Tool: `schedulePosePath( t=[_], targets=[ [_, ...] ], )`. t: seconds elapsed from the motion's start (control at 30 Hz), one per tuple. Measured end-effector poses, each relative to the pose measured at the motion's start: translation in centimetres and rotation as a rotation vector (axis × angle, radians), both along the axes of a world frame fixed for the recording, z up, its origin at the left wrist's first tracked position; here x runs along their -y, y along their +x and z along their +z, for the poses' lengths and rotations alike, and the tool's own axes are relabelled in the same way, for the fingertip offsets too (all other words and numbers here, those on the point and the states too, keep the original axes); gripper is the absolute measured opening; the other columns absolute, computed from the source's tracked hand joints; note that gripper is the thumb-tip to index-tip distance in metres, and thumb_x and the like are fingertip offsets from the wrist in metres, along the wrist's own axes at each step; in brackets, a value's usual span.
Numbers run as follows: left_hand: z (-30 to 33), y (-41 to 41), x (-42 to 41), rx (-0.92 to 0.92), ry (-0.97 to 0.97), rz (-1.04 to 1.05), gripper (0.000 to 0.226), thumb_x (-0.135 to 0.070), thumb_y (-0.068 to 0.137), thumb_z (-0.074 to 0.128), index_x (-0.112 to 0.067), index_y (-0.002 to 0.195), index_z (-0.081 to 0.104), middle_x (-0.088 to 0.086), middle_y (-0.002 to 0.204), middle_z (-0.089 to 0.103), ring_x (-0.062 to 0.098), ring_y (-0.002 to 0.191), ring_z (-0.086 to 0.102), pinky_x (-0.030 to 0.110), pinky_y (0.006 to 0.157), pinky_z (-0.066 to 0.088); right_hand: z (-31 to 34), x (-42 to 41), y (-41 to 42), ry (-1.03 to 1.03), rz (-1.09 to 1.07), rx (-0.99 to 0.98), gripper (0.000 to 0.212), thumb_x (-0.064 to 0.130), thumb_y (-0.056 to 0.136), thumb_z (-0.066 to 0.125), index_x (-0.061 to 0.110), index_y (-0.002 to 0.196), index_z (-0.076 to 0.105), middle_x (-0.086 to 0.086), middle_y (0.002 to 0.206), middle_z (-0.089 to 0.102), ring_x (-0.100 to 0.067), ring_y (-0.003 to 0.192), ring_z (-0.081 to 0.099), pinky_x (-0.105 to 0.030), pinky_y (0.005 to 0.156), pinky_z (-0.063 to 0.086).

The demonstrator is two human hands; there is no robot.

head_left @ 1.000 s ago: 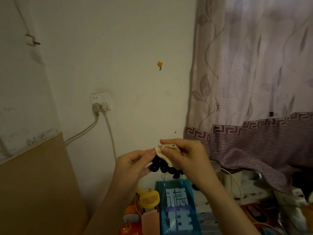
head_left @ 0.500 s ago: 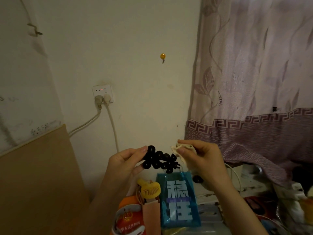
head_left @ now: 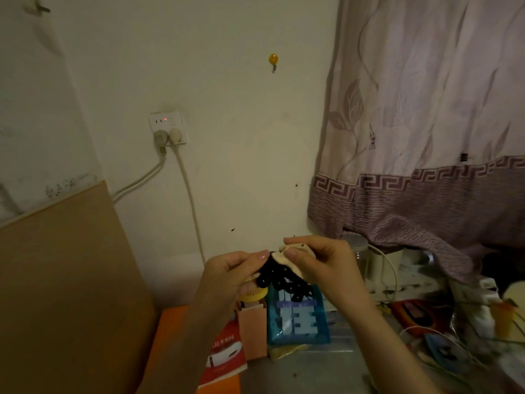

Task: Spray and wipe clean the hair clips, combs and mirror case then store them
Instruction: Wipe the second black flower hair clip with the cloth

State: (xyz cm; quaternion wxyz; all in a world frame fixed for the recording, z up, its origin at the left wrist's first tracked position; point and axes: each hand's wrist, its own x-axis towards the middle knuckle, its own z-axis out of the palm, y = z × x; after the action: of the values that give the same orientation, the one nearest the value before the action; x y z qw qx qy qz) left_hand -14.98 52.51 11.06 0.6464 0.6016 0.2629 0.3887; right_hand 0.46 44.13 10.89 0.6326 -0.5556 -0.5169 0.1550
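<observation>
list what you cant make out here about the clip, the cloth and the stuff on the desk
- Black hair clip, head view: its upper end is covered by the cream cloth and the fingers of the right hand.
- Cloth: bunched in the right hand, so its full shape is hidden.
- Left hand: its fingers cover the clip's left end.
- Yellow mini fan: mostly behind the left hand.
- Desk clutter at right: too dim to identify.

both forearms are raised in front of the chest, angled inward. the left hand is curled, thumb and fingers pinched on the black hair clip. the right hand is curled too, a pale cloth pressed onto the clip by its fingertips.
</observation>
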Motion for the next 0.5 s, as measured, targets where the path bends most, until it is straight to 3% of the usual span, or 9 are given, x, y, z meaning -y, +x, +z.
schedulePosePath(
  t=[0.13,0.23,0.33,0.5],
  targets=[
    [-0.02,0.01,0.08,0.004,0.017,-0.004,0.023,-0.032,0.066,0.071,-0.013,0.078,0.078,0.014,0.088,0.074,0.027,0.085,0.072,0.028,0.066,0.058,0.06,-0.09,-0.36,-0.059,0.072,0.033,0.018,0.014,0.079,0.074,0.015,0.096,0.075,0.001,0.087,0.075,-0.007,0.081,0.07,-0.017,0.068,0.053],
    [-0.02,-0.28,-0.23,0.024,-0.033,-0.029,0.022,-0.029,0.068,0.07,-0.012,0.079,0.077,0.014,0.093,0.074,0.027,0.088,0.072,0.032,0.07,0.06,0.35,0.2,0.06,-0.074,0.109,-0.001,0.014,0.014,0.078,0.074,0.014,0.091,0.076,-0.004,0.082,0.075,-0.018,0.078,0.071,-0.026,0.067,0.057],
    [-0.03,-0.23,-0.18,0.032,-0.066,-0.03,0.022,-0.028,0.065,0.072,-0.009,0.075,0.077,0.015,0.093,0.074,0.027,0.087,0.072,0.027,0.064,0.058,0.36,0.22,0.41,-0.083,0.111,-0.016,0.012,0.012,0.078,0.073,0.014,0.089,0.076,-0.009,0.082,0.075,-0.029,0.081,0.07,-0.039,0.071,0.057],
    [0.33,-0.06,-0.1,0.067,-0.047,-0.037,0.027,-0.035,0.058,0.075,-0.011,0.07,0.077,0.015,0.09,0.074,0.026,0.087,0.072,0.026,0.066,0.058,0.19,0.07,0.34,0.032,0.095,-0.183,0.015,0.009,0.077,0.072,0.02,0.087,0.075,-0.001,0.084,0.076,-0.012,0.079,0.072,-0.022,0.066,0.055]
  ],
)
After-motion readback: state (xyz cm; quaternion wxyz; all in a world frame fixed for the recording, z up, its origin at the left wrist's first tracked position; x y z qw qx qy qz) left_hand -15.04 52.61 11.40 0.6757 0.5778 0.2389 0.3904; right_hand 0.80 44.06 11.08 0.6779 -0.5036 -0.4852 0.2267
